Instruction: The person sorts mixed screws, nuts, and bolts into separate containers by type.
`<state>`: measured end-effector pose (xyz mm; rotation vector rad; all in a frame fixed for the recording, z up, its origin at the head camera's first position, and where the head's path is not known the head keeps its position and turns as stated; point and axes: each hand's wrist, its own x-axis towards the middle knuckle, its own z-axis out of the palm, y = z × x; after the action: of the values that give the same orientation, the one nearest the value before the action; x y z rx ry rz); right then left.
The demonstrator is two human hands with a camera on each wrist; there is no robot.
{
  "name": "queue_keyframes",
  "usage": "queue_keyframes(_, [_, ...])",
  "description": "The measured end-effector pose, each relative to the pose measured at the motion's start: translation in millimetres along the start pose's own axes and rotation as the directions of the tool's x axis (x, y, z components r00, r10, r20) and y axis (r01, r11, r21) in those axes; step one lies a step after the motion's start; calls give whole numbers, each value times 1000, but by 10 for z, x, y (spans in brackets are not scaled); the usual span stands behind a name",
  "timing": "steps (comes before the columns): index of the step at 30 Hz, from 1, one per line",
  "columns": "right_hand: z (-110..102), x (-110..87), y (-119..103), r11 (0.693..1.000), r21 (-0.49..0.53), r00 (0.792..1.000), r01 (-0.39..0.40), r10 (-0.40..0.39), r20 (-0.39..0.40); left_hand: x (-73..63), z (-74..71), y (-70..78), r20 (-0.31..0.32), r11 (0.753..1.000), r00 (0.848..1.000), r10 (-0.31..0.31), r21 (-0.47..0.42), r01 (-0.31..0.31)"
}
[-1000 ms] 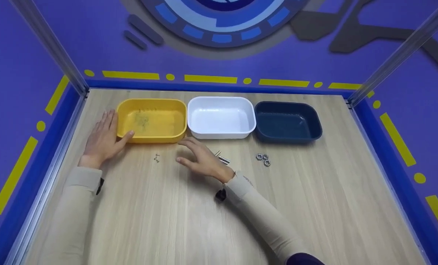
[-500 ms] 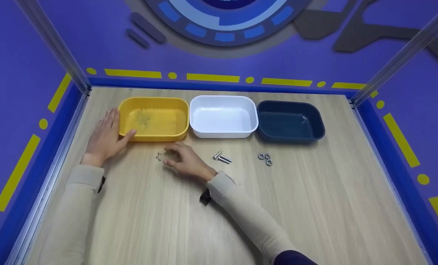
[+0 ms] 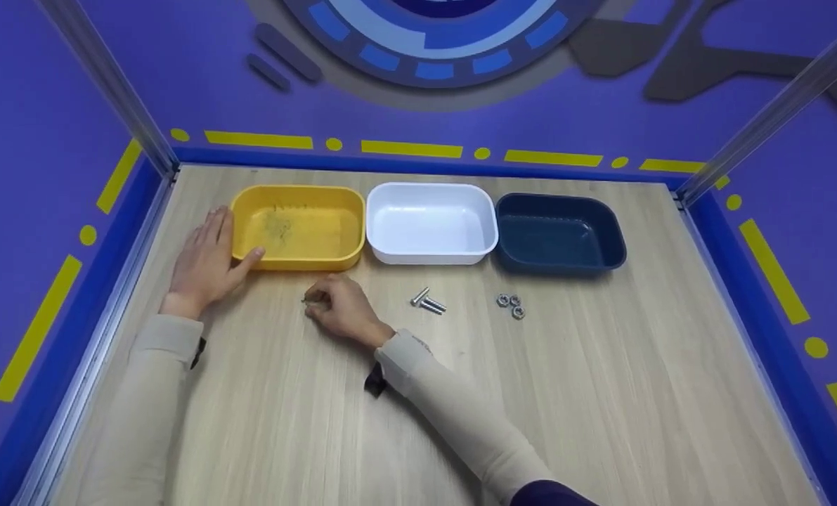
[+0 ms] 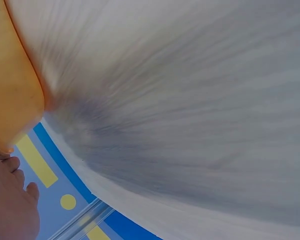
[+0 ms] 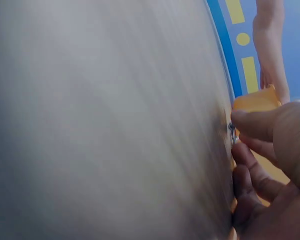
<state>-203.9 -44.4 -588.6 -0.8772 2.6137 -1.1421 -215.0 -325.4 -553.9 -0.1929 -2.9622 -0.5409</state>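
1. Spanning the nine o'clock end of the rounded yellow plastic tray [image 3: 313, 265], here's the left hand [image 3: 209, 266]: fingers straight along the wall, thumb over the seven o'clock corner, probably bracing it against sliding.
2. And the right hand [image 3: 344, 307], well apart at that tray's five o'clock: fingers bent round tiny metal screws [image 5: 232, 128], thumb one side, fingertips the other. Parts this small seem to demand fingertips; whether any is off the pale wood-grain worktop [image 3: 263, 422], I cannot tell.
3. Those screws sit at the yellow tray's six o'clock; dark specks [image 3: 278, 227] inside it are too small to identify.
4. Over at three o'clock from the right hand, untouched: shiny silver bolts [image 3: 432, 304], six o'clock of the glossy white plastic tray [image 3: 432, 258]. Farther out, three silver hexagonal nuts [image 3: 516, 302], seven o'clock of the dark navy plastic tray [image 3: 559, 269].
5. Three trays side by side towards twelve o'clock, hardware gapped out in front, likely to keep the kinds separate.
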Motion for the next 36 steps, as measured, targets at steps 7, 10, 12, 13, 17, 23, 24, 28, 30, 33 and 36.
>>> queue_keyframes(7, [49, 15, -31, 1000, -20, 999, -24, 23, -46, -26, -18, 40, 29, 999, 999, -32, 4, 32])
queue_keyframes(10, [44, 19, -37, 999, -16, 998, -42, 41, -41, -27, -24, 44, 35, 999, 999, -37, 7, 37])
queue_keyframes(12, [44, 18, -38, 999, -21, 998, -49, 48, -35, -29, -23, 42, 34, 999, 999, -36, 8, 36])
queue_keyframes(13, [43, 18, -37, 999, -20, 998, -50, 50, -34, -28, -19, 37, 32, 999, 999, -34, 9, 34])
queue_keyframes(17, [44, 18, -26, 999, -8, 998, -43, 43, -37, -16, 1, 17, 22, 1000, 999, -25, 11, 25])
queue_keyframes(23, [36, 25, -12, 999, 33, 999, -34, 35, -40, -7, 6, 7, 16, 1000, 1000, -15, 4, 15])
queue_keyframes(24, [37, 25, -11, 999, 36, 999, -36, 37, -39, -9, 5, 7, 14, 1000, 1000, -11, 5, 11])
queue_keyframes(28, [30, 26, -11, 998, 33, 998, -51, 52, -33, -15, -1, 13, 12, 1000, 1000, -4, 10, 4])
queue_keyframes(30, [28, 25, -10, 998, 19, 998, -58, 59, -28, -16, -4, 12, 17, 1000, 1000, -4, 15, 4])
queue_keyframes(33, [25, 21, -10, 998, -41, 999, -46, 45, -26, -18, -14, 19, 29, 1000, 1000, -11, 8, 11])
queue_keyframes(36, [20, 21, -11, 994, -102, 999, -24, 22, -26, -9, -25, 24, 38, 1000, 999, -14, 1, 14])
